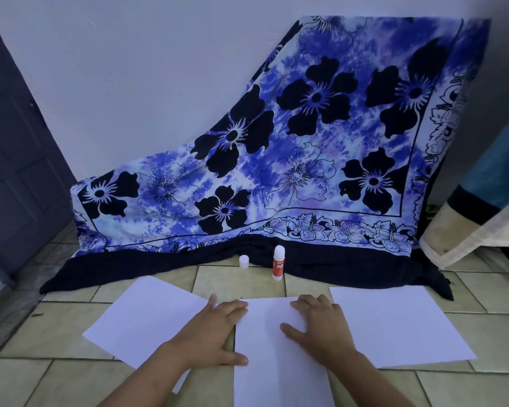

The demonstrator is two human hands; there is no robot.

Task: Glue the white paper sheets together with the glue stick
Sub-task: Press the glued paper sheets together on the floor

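Observation:
Three white paper sheets lie on the tiled floor: a left sheet (pixel 147 321), a middle sheet (pixel 273 362) and a right sheet (pixel 400 324). My left hand (pixel 218 333) lies flat with straight fingers across the middle sheet's left edge, partly over the left sheet. My right hand (pixel 320 327) presses flat on the middle sheet's upper right part. The glue stick (pixel 278 262), red and white, stands upright with its glue tip exposed beyond the sheets. Its white cap (pixel 243 262) stands apart to the left.
A blue floral cloth (pixel 306 142) drapes down the wall and onto the floor (pixel 71 377) right behind the glue stick. A dark door (pixel 15 157) is at the left. A hanging blue and cream cloth (pixel 488 201) is at the right.

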